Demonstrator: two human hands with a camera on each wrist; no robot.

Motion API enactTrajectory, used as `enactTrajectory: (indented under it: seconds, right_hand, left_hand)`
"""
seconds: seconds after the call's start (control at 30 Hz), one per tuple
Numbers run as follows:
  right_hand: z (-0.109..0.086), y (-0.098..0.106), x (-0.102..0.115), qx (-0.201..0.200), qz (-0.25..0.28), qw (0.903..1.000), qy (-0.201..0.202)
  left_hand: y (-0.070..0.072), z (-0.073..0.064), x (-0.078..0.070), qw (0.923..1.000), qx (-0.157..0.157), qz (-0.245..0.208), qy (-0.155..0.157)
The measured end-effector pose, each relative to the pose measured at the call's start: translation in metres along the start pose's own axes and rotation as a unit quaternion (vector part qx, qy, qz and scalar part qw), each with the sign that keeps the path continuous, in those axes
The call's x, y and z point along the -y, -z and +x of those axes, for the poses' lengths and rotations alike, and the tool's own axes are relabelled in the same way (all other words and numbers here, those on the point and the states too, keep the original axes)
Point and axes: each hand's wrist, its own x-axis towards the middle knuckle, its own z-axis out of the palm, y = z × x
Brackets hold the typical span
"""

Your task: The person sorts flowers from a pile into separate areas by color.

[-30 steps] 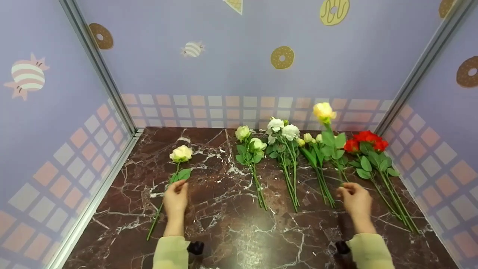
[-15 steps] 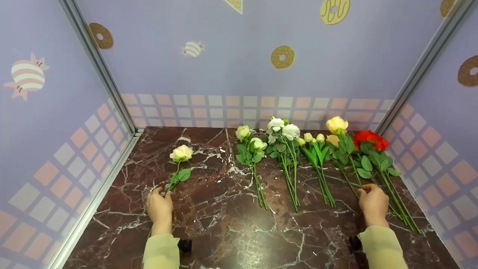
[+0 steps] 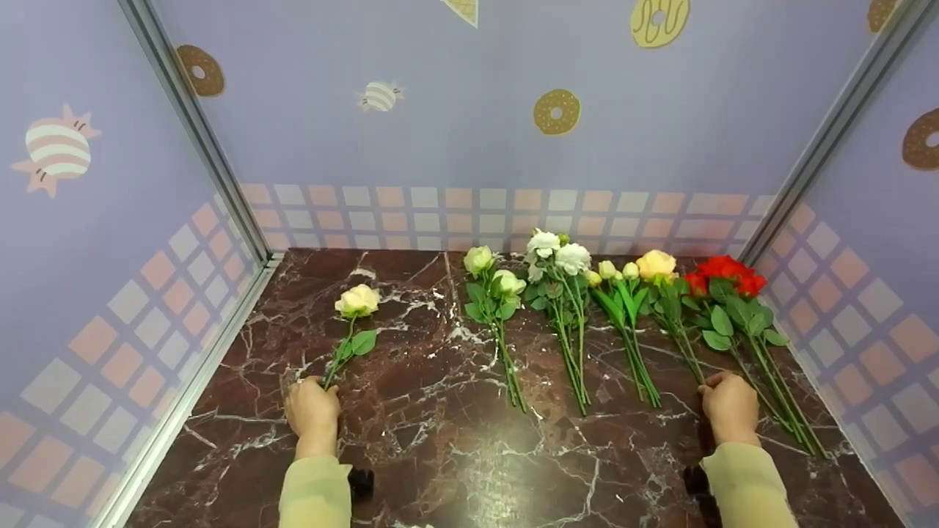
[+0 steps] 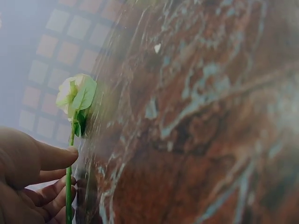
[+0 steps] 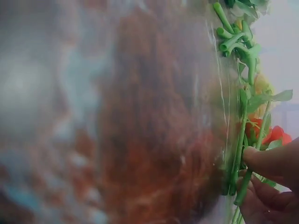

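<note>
On the left of the table a pale cream rose lies with its green leaves and stem. My left hand pinches that stem low down; in the left wrist view the thumb and fingers close around it. Over on the right, my right hand pinches the lower stem of a peach-yellow rose, and the wrist view shows the pinched stem between thumb and fingers. This rose lies among other leafy stems, its bloom overlapping another that is mostly hidden.
Between the hands lie green-white roses, white flowers and pale yellow tulips, in separate bunches. Red flowers lie right of my right hand. Patterned walls enclose the marble table on three sides.
The peach-yellow rose, held up before, has been lowered onto the table by my right hand, which moved right and down. My left hand shifted left and down along the cream rose's stem.
</note>
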Motion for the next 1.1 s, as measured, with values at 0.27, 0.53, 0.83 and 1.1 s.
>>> enactTrajectory:
  seconds: [0.27,0.53,0.83,1.1]
  right_hand:
    - [0.003,0.004,-0.001,0.026,-0.002,0.9997,-0.002]
    - [0.005,0.005,-0.001,0.034,-0.011,0.9994,-0.001]
    - [0.000,0.007,0.002,0.016,-0.007,0.9998,0.009]
    - [-0.008,0.006,0.022,-0.026,-0.003,0.9992,0.032]
  left_hand:
    - [-0.001,0.002,0.003,0.9998,0.013,-0.015,0.008]
    - [0.005,0.002,0.005,0.9992,0.028,-0.022,0.016]
    - [0.012,0.003,-0.004,0.9910,0.076,-0.106,0.030]
    - [0.009,0.001,-0.015,0.9654,0.105,-0.236,0.034]
